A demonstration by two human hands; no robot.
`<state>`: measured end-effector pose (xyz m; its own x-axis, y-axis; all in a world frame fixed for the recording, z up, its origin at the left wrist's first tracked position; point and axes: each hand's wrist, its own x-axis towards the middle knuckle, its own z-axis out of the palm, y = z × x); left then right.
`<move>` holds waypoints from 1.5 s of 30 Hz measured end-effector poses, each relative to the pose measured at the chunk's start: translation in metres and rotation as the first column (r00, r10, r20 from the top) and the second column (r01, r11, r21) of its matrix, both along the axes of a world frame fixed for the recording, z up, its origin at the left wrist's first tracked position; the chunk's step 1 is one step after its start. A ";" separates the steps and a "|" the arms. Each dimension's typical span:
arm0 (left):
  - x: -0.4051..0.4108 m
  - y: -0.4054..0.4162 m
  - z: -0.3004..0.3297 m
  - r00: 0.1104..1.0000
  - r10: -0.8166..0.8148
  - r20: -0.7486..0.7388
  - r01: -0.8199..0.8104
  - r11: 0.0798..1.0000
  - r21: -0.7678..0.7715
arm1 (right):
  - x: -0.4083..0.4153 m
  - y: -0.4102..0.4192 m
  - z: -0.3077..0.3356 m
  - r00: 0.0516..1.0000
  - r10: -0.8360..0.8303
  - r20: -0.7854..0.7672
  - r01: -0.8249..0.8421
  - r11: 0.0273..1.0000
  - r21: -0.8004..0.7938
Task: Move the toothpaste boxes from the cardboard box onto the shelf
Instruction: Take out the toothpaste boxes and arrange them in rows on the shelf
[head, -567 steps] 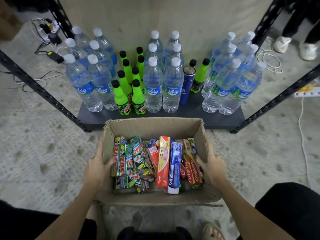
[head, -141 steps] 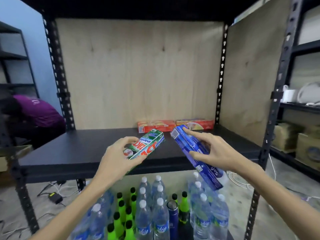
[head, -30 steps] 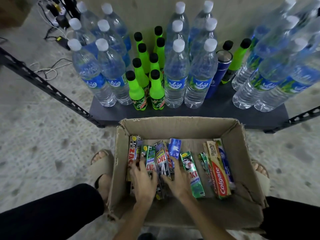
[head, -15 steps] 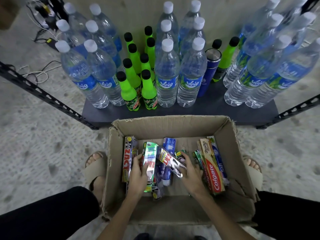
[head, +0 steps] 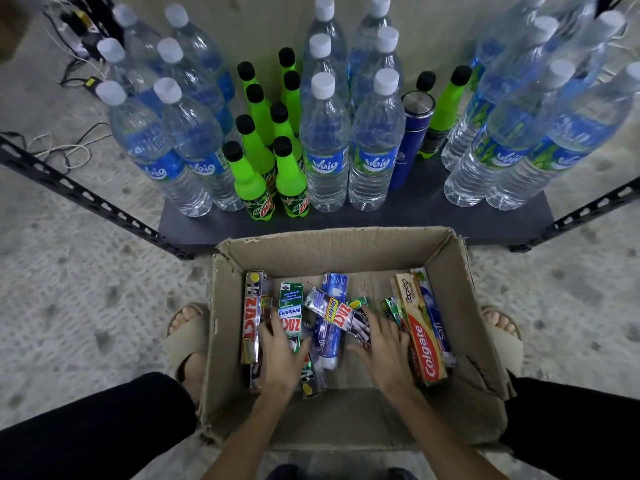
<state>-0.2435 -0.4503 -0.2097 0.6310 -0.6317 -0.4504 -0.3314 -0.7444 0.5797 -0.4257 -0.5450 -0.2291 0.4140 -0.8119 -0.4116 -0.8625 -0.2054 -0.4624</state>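
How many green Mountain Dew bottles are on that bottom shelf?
10 green Mountain Dew bottles: eight clustered between water bottles, two by the blue flask. Others may be hidden.

The water bottles (head: 325,147) on the low shelf carry blue labels reading "Waig", and the green bottles (head: 251,188) read "Mountain Dew". In the cardboard box (head: 460,292), the red toothpaste box (head: 424,344) says "Colgate", the green-and-red box (head: 290,313) "ZACT" and "Whitening", the dark box (head: 334,311) "ZACT" and "Smokers", and the blue box (head: 330,337) "Safi".
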 end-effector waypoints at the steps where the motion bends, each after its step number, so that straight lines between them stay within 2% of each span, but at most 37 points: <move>1: 0.000 0.001 -0.002 1.000 0.012 -0.005 -0.012 1.000 -0.016 | 0.000 0.000 -0.003 1.000 0.004 -0.005 -0.004 0.999 -0.037; 4: 0.000 0.000 0.001 1.000 0.023 -0.001 -0.023 0.998 -0.058 | 0.001 -0.002 -0.006 0.999 -0.035 0.010 0.035 0.998 -0.052; 7: -0.001 0.003 0.009 0.998 0.048 0.027 -0.046 0.997 -0.065 | 0.001 0.001 0.001 0.990 -0.103 0.094 0.107 0.994 -0.039; 12: -0.003 0.002 0.027 0.993 0.069 0.096 -0.054 0.987 -0.153 | -0.005 -0.001 0.024 0.976 -0.114 0.187 0.132 0.988 -0.083; 16: -0.003 -0.006 0.050 0.986 0.031 0.166 0.004 0.979 -0.204 | -0.015 -0.008 0.046 0.939 -0.148 0.311 0.195 0.973 -0.126; 21: -0.004 -0.015 0.099 0.945 -0.024 0.325 0.110 0.963 -0.247 | -0.034 -0.023 0.088 0.913 -0.066 0.403 0.171 0.958 -0.231; 25: -0.004 -0.022 0.151 0.928 -0.020 0.372 0.144 0.940 -0.308 | -0.049 -0.038 0.139 0.860 -0.032 0.510 0.189 0.947 -0.259; 32: 0.005 -0.034 0.240 0.906 -0.060 0.420 0.275 0.836 -0.474 | -0.069 -0.061 0.234 0.772 0.010 0.636 0.237 0.923 -0.302; 38: 0.025 -0.049 0.328 0.878 -0.140 0.458 0.411 0.711 -0.571 | -0.085 -0.089 0.326 0.744 0.112 0.658 0.232 0.881 -0.412; 45: 0.032 -0.072 0.435 0.803 -0.109 0.585 0.519 0.610 -0.599 | -0.096 -0.120 0.428 0.714 0.202 0.670 0.237 0.832 -0.502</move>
<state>-0.2120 -0.5222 0.2248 0.3104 -0.8075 0.5016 -0.8218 0.0372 0.5685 -0.5217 -0.6648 0.1990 0.3747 -0.8048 0.4604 -0.3603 -0.5839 -0.7275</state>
